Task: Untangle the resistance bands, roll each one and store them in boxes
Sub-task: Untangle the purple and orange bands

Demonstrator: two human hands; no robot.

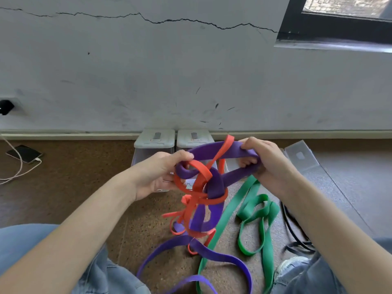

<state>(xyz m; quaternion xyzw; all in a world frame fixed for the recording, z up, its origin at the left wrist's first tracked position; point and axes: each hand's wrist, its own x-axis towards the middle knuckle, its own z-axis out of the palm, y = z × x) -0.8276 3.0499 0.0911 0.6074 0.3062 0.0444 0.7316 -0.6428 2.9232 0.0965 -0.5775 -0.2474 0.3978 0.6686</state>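
The knot (209, 187) of purple band (214, 151) and orange band (198, 183) hangs between your hands, nearer the left hand (161, 172), which pinches its loops; your right hand (263, 162) grips the purple span running rightward. Green band (254, 211) lies on the floor.

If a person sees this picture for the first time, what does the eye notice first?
First, the knot of wide purple rubber band and narrow orange rubber band, held up in the middle by the left hand and right hand. Next, the green rubber band on the floor to the right.
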